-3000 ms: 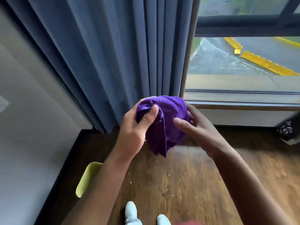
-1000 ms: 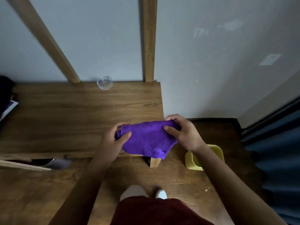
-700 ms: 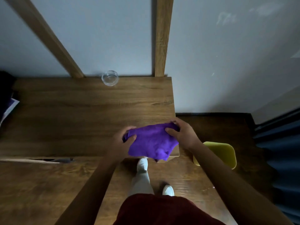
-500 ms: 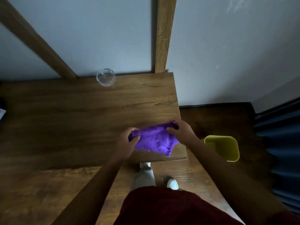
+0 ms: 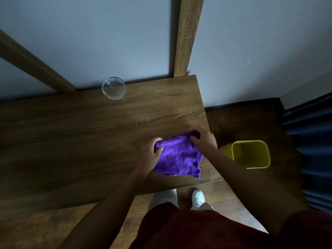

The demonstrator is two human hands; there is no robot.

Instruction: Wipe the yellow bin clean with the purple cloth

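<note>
The purple cloth [image 5: 178, 158] lies spread over the right front corner of the wooden table [image 5: 89, 132]. My left hand [image 5: 150, 155] pinches its left top corner and my right hand [image 5: 203, 141] grips its right top corner. The yellow bin [image 5: 250, 153] stands upright on the floor just right of the table, its mouth open upward, apart from both hands.
A small clear glass bowl [image 5: 113, 88] sits at the table's back edge by the wall. A wooden post [image 5: 186, 36] rises behind the table. Dark blue curtains [image 5: 312, 150] hang at the far right. My feet [image 5: 197, 196] stand below the table edge.
I have turned from the window to the table. The cloth has come down from mid-air onto the table's right corner and is spread flatter, both hands still holding it.
</note>
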